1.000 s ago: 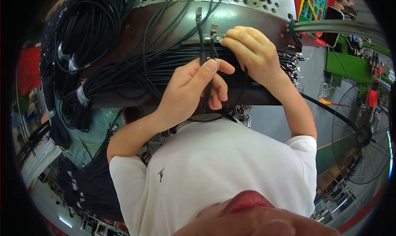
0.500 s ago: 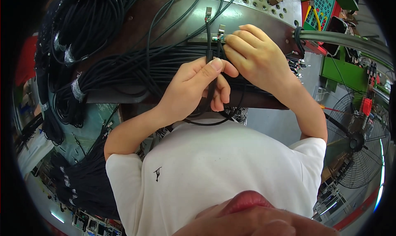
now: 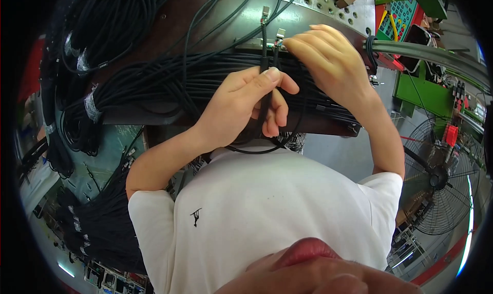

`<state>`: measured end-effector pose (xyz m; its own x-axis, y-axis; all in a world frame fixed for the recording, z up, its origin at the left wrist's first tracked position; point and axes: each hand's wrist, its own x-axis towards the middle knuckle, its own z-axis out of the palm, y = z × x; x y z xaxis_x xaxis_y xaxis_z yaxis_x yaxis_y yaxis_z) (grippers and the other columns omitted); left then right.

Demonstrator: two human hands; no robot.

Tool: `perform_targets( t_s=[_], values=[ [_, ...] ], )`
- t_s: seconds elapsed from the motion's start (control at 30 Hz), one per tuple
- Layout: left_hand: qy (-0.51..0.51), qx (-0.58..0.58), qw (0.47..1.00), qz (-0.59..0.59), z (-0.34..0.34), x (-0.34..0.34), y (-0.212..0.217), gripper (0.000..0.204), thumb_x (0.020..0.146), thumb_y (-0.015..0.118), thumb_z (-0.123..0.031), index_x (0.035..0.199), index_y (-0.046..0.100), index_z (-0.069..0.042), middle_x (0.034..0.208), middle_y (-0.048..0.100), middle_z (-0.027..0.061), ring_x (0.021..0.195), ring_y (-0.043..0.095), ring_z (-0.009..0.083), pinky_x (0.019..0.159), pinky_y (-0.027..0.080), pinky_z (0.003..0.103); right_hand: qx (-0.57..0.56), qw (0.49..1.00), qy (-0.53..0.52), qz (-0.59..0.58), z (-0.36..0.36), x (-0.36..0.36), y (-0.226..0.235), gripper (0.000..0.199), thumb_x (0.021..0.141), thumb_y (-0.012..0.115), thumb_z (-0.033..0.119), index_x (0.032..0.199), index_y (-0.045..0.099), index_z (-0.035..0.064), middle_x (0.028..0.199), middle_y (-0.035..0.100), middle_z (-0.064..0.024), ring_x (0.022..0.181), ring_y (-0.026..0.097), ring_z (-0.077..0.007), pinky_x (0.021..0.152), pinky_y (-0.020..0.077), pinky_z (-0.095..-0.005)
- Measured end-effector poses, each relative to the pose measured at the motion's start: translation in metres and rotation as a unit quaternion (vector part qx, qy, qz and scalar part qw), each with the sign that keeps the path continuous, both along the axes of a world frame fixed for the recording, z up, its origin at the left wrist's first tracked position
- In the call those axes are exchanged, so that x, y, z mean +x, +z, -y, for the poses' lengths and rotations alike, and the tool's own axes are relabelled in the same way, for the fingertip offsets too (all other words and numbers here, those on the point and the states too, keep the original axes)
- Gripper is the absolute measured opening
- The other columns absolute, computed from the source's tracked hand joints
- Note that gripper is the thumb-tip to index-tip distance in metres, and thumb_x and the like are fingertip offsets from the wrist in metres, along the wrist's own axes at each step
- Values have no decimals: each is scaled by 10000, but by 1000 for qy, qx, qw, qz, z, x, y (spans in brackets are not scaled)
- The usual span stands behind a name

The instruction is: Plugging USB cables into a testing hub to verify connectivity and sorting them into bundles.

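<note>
My left hand (image 3: 244,101) is closed around a black cable (image 3: 265,83) with thumb and fingers. Above the hand, the cable ends stand up side by side, one with a bare metal connector (image 3: 265,14) and the other with a second metal connector (image 3: 280,34) showing small coloured wires below it. My right hand (image 3: 334,63) is just right of the second connector, back of the hand up and fingers curled. Its fingertips are hidden, so whatever they pinch cannot be made out. The held cable loops down (image 3: 257,151) in front of my white shirt.
Bundled black cables (image 3: 154,83) lie across the brown bench (image 3: 169,40), with a big coil (image 3: 115,27) at the far left. A perforated metal plate (image 3: 354,11) borders the bench. At right are a grey rail (image 3: 426,50) and a fan (image 3: 437,178). More cables (image 3: 102,232) hang lower left.
My right hand has shifted slightly up and to the right, its fingers drawing a little away from the connector wires. My left hand keeps its hold on the cable, almost unmoved.
</note>
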<state>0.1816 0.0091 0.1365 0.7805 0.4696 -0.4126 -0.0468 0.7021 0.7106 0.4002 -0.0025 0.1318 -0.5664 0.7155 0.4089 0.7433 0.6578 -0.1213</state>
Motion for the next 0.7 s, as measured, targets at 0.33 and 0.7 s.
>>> perform_targets(
  t_s=[0.33,0.7],
  values=[
    [16,422,903,-82,-2,-7,15,405,1033,403,-291,1080,647,28,810,663,66,737,607,95,664,476,228,37,979,-133,-148,26,13,-19,292,667,653,-113,922,636,27,889,632,-84,817,620,-280,700,517,-357],
    [-126,164,975,-79,-4,19,9,421,1005,421,-297,890,655,34,600,599,46,506,548,87,458,428,214,-101,989,-100,-48,22,15,-7,251,664,640,-57,890,626,50,889,605,-50,814,593,-241,692,507,-341]
  ],
)
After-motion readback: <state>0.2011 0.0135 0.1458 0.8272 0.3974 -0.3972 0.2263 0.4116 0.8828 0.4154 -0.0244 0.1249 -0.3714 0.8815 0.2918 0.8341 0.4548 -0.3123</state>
